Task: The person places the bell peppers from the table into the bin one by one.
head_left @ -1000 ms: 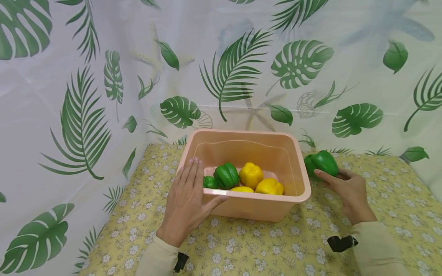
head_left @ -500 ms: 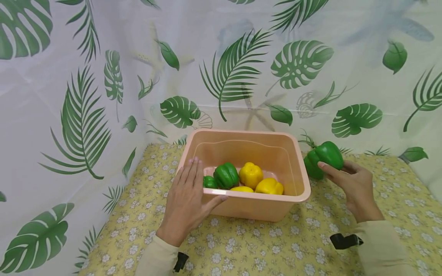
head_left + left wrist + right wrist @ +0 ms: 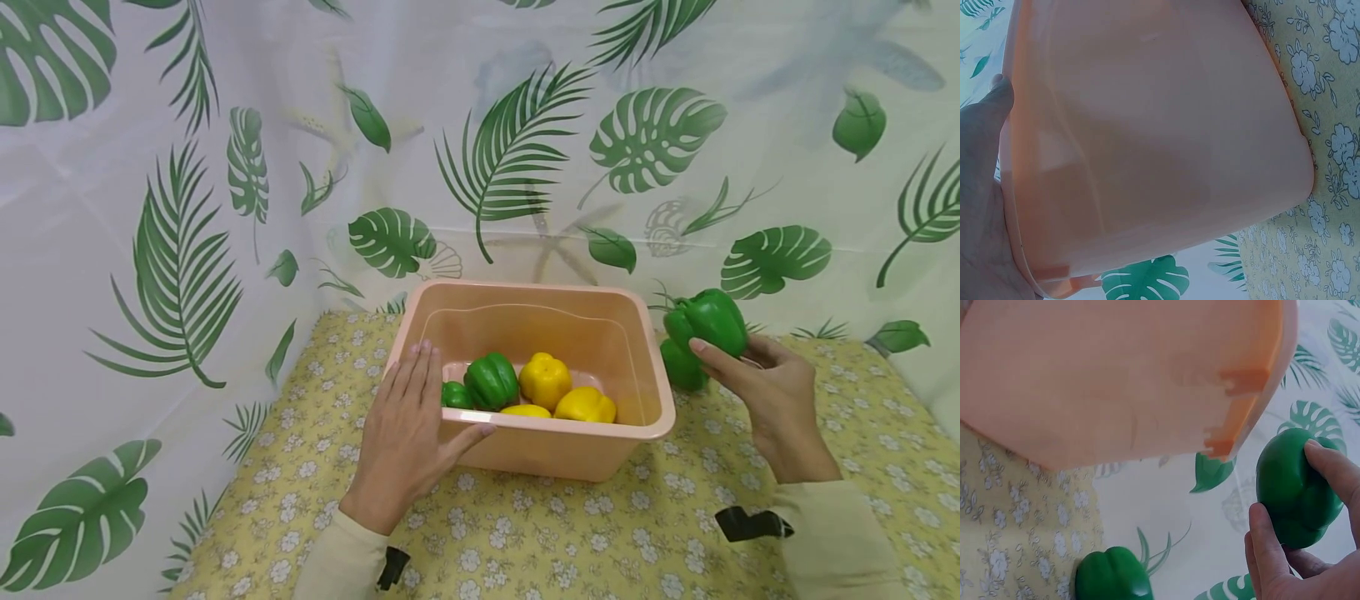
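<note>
My right hand (image 3: 780, 396) grips a green bell pepper (image 3: 712, 321) between thumb and fingers, raised to the right of the peach plastic tub (image 3: 540, 450). In the right wrist view the gripped pepper (image 3: 1294, 487) is clear of the tub's outer wall. A second green bell pepper (image 3: 682, 367) sits on the table below it, partly covered by it in the head view. My left hand (image 3: 405, 433) lies flat over the tub's front left corner, fingers straight. Inside the tub are green peppers (image 3: 491, 382) and yellow peppers (image 3: 545, 381); the front wall hides part of them.
A yellow floral cloth (image 3: 487, 533) covers the table. Behind and to the left hangs a white sheet (image 3: 300, 67) printed with green leaves. The tub's raised rim (image 3: 656, 425) stands between the right hand and the peppers inside.
My right hand has lifted its green pepper up and slightly to the right, uncovering the other green pepper on the table. The left hand and the tub have stayed in place.
</note>
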`<control>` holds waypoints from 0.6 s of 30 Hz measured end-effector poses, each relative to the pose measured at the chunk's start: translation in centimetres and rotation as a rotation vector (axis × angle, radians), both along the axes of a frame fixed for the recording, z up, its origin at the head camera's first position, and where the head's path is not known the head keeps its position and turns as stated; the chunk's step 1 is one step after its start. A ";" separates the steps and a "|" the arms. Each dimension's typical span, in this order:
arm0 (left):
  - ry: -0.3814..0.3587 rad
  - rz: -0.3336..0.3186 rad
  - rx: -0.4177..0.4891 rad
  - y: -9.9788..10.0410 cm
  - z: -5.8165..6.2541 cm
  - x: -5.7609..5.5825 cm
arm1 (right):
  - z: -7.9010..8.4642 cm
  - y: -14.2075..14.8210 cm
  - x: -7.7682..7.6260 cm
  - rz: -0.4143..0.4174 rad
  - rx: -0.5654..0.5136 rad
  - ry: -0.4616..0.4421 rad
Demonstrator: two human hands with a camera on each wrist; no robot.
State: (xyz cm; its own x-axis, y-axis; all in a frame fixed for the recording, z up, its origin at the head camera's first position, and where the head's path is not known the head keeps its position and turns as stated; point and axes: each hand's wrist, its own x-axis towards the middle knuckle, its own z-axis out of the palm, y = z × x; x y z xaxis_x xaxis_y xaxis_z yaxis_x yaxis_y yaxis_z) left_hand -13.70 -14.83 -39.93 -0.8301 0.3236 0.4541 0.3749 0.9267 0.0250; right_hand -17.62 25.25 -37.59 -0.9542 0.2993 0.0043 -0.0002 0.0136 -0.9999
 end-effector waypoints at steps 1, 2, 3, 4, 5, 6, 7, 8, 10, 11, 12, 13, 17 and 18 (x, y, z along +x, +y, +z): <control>0.001 0.000 0.000 0.0 0.0 0.0 | 0.1 -0.1 0.1 0.005 -0.004 0.007; 0.003 0.000 -0.001 0.0 0.0 0.0 | 0.3 -0.3 0.1 0.008 -0.006 0.011; 0.004 0.001 -0.002 0.0 0.0 0.0 | 0.4 -0.4 0.2 0.011 -0.004 0.015; 0.005 0.001 -0.003 0.0 0.0 0.0 | 0.5 -0.5 0.3 0.015 -0.001 0.018; 0.004 0.002 -0.005 0.0 0.0 0.0 | 0.6 -0.6 0.3 0.015 0.010 0.021; 0.003 0.003 -0.006 0.0 0.0 0.0 | 0.7 -0.7 0.4 0.017 0.019 0.024; 0.000 0.004 -0.007 0.0 0.0 0.0 | 0.8 -0.8 0.4 0.020 0.031 0.027; -0.003 0.004 -0.007 0.0 0.0 0.0 | 0.9 -0.9 0.5 0.021 0.040 0.031; -0.007 0.006 -0.009 0.0 0.1 0.0 | 1.1 -1.1 0.5 0.028 0.055 0.043; -0.008 0.007 -0.010 0.1 0.1 0.0 | 1.1 -1.2 0.6 0.030 0.060 0.050; -0.009 0.007 -0.010 0.0 0.1 0.0 | 1.2 -1.3 0.6 0.034 0.061 0.056; -0.008 0.008 -0.010 0.0 0.1 0.0 | 1.2 -1.4 0.6 0.037 0.070 0.061; -0.006 0.007 -0.006 0.1 0.1 0.0 | 1.4 -1.7 0.7 0.045 0.067 0.090; -0.007 0.007 -0.005 0.1 0.1 0.0 | 1.4 -1.8 0.7 0.048 0.070 0.098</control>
